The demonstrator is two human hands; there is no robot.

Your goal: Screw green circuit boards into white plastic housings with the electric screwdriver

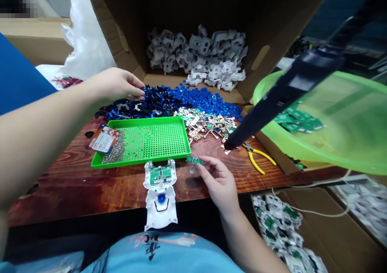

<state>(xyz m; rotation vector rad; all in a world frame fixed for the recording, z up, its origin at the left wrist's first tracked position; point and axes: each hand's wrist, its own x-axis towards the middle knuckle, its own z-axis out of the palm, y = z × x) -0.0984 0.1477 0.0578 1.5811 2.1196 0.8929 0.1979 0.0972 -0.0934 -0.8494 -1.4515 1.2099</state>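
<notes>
Partly hidden, circuit board (195, 160) pinched by right hand (221, 182); left hand (117, 83): grip unclear.

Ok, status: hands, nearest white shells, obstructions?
Left hand at blue-black parts, grip unclear. Right hand holding small green board. Lower white shell overhanging table edge. Dark tool beyond right hand, apparently clear.

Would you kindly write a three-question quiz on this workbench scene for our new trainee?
1. Fill in: The ____ hand holds a small green circuit board.
2. True or false: An orange-and-white card overlaps the small metal pieces in the green tray.
3. Which are nearest the left hand?
A) White shells in the cardboard box
B) Black and blue pieces
C) Green boards in the yellow-green basin

Key: 1. Right hand; 2. True; 3. B.
</notes>
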